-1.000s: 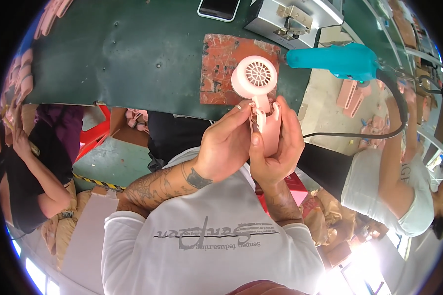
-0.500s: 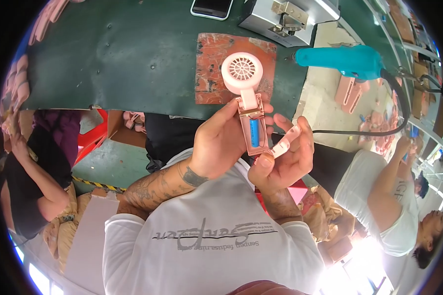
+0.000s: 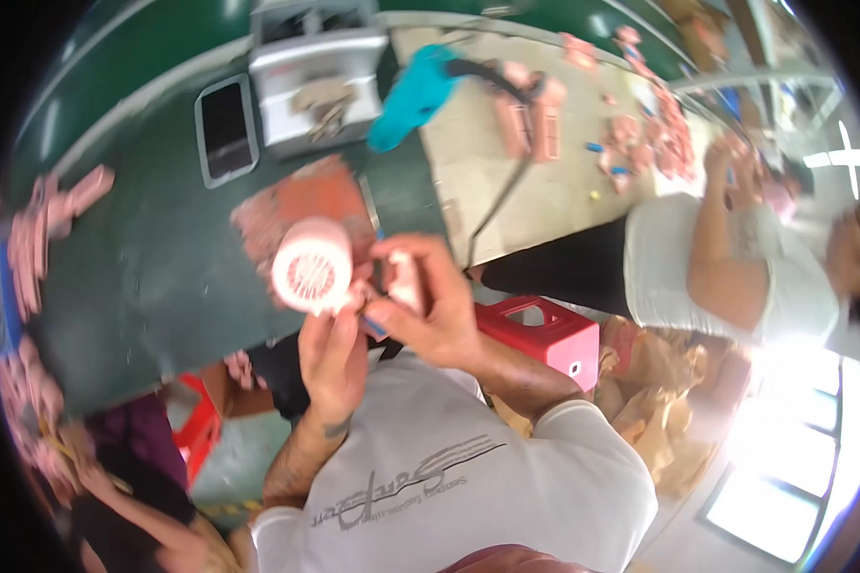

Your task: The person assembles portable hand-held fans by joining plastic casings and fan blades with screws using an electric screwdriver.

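Note:
My left hand is closed on a pink handheld fan, its round, grilled head facing up. The fan's handle is partly hidden between my hands. A bit of the blue battery shows beside my right fingers. In my right hand a pink cover piece is pinched between thumb and fingers, close to the handle. Motion blurs the picture, so I cannot tell whether the cover touches the handle. Beyond the fan lies a worn reddish mat.
Past the mat are a phone, a grey machine and a teal corded power screwdriver. Pink housings lie on the bench to the right. A red stool stands at my right. People work on both sides.
My view has turned, so the bench things appear shifted left. The fan, still in my left hand, is tilted with its head closer to me. My right hand keeps the cover by the handle.

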Demonstrator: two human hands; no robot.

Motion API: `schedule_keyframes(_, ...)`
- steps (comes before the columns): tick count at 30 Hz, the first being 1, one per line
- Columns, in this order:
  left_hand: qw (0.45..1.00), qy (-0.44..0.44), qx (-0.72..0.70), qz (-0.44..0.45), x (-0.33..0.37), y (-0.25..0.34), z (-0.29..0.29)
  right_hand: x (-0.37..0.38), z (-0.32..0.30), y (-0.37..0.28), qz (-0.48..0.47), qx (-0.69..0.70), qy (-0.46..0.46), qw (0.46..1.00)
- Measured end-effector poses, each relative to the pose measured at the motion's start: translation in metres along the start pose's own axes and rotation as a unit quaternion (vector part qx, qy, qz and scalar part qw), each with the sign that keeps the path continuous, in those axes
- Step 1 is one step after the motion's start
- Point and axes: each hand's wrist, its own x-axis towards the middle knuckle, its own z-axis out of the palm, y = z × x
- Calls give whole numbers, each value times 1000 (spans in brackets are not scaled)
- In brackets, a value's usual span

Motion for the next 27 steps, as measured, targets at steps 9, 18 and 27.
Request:
schedule_keyframes(9, 964, -118, 220, 91, -3, 7, 25, -25, -14, -10, -41, 133, 31, 990)
schedule_keyframes(18, 915, -202, 338, 86, 10, 4, 23, -36, -38, -21, -5, 98, -5, 995)
schedule_keyframes(27, 853, -280, 429, 103, 26, 16, 60, -50, -41, -12, -10, 136, 67, 988)
